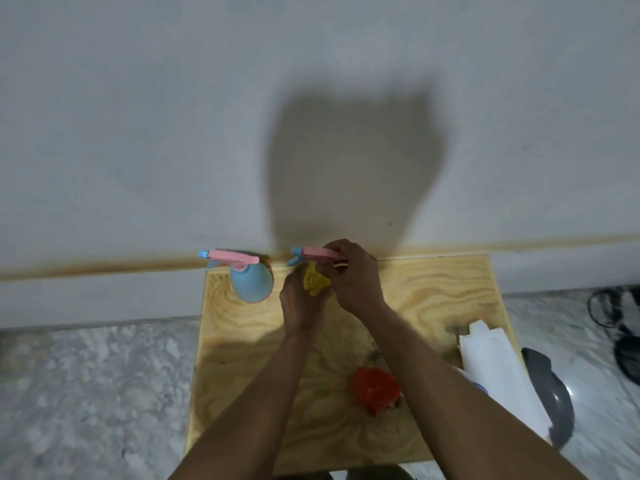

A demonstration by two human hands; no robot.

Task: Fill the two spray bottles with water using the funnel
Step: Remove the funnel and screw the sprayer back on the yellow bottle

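Two spray bottles stand at the far edge of the wooden table [433, 289]. The blue bottle [251, 282] with a pink and blue spray head stands alone at the left. My left hand [301, 303] grips the body of the yellow bottle [315, 282]. My right hand [353, 275] is closed around that bottle's pink spray head [313, 252] at its back end. A red funnel [374, 388] lies on the table nearer to me, partly behind my right forearm.
White folded paper or cloth [498, 368] lies at the table's right edge, with a grey container [550, 400] on the floor beside it. Dark cables [620, 327] lie on the marble floor at the right. A white wall rises right behind the table.
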